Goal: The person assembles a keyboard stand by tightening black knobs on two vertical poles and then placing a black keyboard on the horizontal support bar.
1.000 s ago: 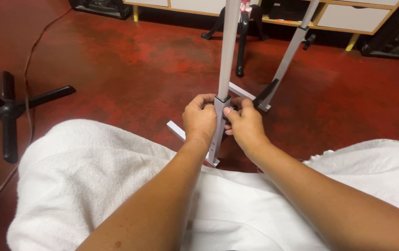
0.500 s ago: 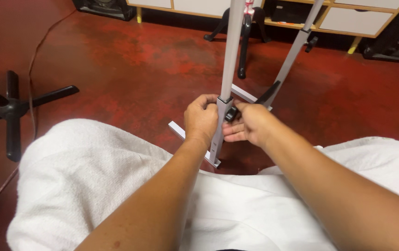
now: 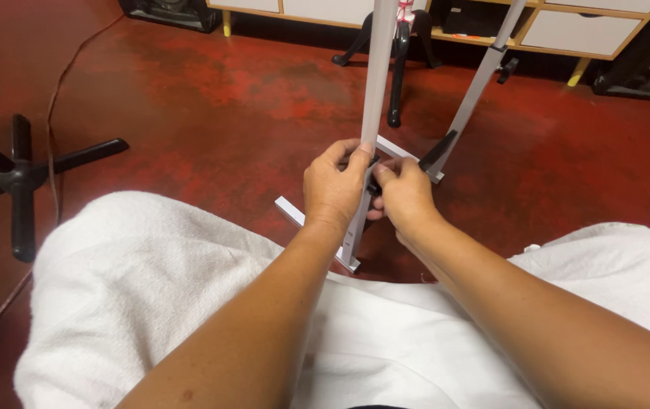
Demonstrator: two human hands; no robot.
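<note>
Far left of frame: black star-shaped chair base (image 3: 14, 178) on the red floor (image 3: 211, 113), a thin cable (image 3: 56, 113) running past it toward the top edge.

Lower left to lower right: white towel (image 3: 135, 303) over the person's lap, both forearms coming up from the bottom edge across it.

Centre: left hand (image 3: 332, 189) wrapped around the grey metal upright (image 3: 376, 83) of a light stand, fingers curled over the front of the post, thumb side toward the camera. Grip is closed on the post just above where the flat base bars (image 3: 293, 212) cross.

Just right of it: right hand (image 3: 404, 198), touching the left, fingertips pinched on a small black knob (image 3: 374, 185) at the post's joint. Mostly hidden by the fingers, can't tell its shape.

Stand sits upright mid-frame, foot near the towel edge, post running out of the top of frame. A slanted grey brace (image 3: 476, 91) leans up to the right.

Top edge: white cabinet (image 3: 567, 30) on yellow feet, black tripod legs (image 3: 397, 68) in front of it.
</note>
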